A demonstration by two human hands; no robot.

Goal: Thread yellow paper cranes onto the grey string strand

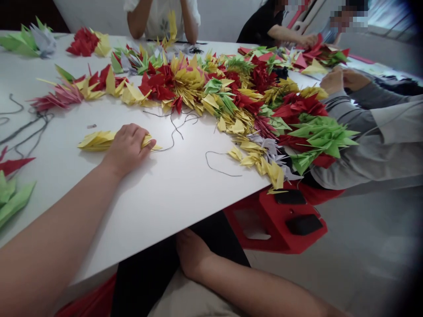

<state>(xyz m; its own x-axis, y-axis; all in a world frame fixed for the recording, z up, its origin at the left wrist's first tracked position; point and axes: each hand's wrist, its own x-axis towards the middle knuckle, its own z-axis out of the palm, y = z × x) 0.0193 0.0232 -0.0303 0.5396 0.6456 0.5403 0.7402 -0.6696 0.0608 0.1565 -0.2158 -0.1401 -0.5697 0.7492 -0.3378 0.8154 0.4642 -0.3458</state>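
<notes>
head-worn camera, facing forward and down, close over left hand [128, 147]

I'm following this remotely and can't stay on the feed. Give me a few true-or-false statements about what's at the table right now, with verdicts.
1. The left hand rests over a bundle of yellow paper cranes on the white table. True.
2. The right hand is up on the tabletop. False: it is below the table edge, by dark trousers.
3. A dark thread runs from the bundle across the tabletop. True.
4. The co-worker's hands at the right hold scissors. False: they are together beyond the heap of paper cranes, with no scissors showing.
</notes>
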